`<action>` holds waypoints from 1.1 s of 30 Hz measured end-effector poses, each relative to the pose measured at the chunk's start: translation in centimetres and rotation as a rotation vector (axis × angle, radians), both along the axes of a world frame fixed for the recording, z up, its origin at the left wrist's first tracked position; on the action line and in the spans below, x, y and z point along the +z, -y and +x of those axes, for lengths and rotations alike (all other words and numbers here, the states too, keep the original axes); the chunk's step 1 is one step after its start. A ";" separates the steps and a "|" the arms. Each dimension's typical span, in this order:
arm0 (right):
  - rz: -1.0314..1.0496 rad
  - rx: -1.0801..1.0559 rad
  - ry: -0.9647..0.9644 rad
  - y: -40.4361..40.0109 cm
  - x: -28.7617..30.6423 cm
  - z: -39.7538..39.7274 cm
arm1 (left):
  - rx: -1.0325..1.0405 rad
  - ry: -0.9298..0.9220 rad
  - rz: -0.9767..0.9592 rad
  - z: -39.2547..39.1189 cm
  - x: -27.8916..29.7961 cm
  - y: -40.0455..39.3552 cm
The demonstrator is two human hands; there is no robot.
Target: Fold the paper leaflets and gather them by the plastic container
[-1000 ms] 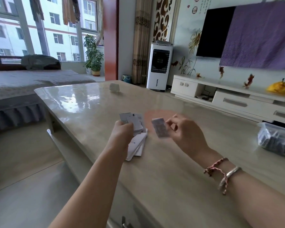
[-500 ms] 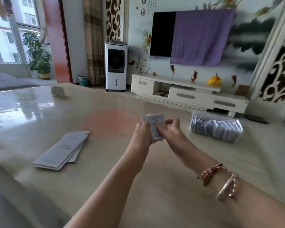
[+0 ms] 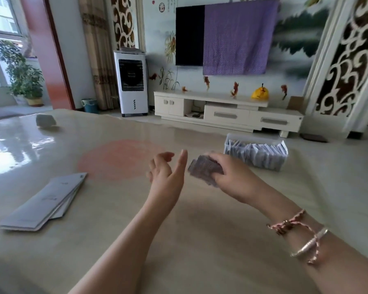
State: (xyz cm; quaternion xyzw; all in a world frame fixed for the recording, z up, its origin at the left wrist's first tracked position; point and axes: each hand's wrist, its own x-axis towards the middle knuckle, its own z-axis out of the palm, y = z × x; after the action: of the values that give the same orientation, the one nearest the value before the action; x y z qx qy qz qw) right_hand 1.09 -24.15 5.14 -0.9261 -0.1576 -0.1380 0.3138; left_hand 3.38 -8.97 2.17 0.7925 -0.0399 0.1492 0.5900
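My right hand [image 3: 232,177] grips a small folded leaflet [image 3: 204,169] above the middle of the table, its fingers curled over the top. My left hand [image 3: 168,172] hovers just left of it, fingers relaxed and holding nothing. A clear plastic container [image 3: 256,153] packed with folded leaflets stands on the table just beyond and right of my right hand. A stack of unfolded white leaflets [image 3: 45,201] lies flat on the table at the left, well apart from both hands.
The glossy beige table [image 3: 136,219] has a faint red round mark near its middle. A small pale object [image 3: 45,120] sits at the far left of the table. Beyond the table stand a white cooler, a TV cabinet and a wall TV.
My left hand has let go of the folded leaflet and opened. My right hand now holds it alone and has moved right, closer to the container. The view has shifted slightly.
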 end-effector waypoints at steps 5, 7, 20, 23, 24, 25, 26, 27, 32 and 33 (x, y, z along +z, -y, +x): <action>-0.288 0.059 -0.115 -1.0 -1.4 0.1 | -0.168 0.001 -0.159 -0.1 -0.6 1.7; -0.299 0.053 -0.093 -1.1 -2.1 0.2 | -0.127 0.024 -0.017 0.3 -1.6 2.2; -0.230 0.052 -0.087 -0.6 -1.8 0.6 | -0.209 -0.151 -0.143 1.6 -2.1 2.3; -0.214 -0.014 -0.129 1.4 0.4 1.4 | -0.285 -0.169 -0.146 2.3 -0.5 3.9; -0.188 -0.047 -0.142 2.5 1.1 1.8 | -0.293 -0.161 -0.152 2.8 0.4 4.6; -0.146 -0.083 -0.147 3.5 1.8 2.2 | -0.294 -0.146 -0.150 3.3 1.3 5.2; -0.104 -0.137 -0.138 5.2 2.5 3.0 | -0.297 -0.123 -0.114 4.1 2.3 6.1; -0.066 -0.205 -0.122 6.9 3.0 3.8 | -0.299 -0.099 -0.038 4.9 3.2 6.8; 0.500 -0.437 -0.225 14.0 4.7 8.1 | -0.349 0.086 0.429 8.9 5.0 11.4; 0.598 -0.462 -0.258 14.7 5.0 8.9 | -0.363 0.090 0.494 9.7 5.0 12.5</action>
State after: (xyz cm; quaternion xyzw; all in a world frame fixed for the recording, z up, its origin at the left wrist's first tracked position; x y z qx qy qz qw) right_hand 9.96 -38.81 10.16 -0.8148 0.1427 -0.1270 0.5474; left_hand 13.10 -21.49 7.21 0.8844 -0.2420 0.0620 0.3942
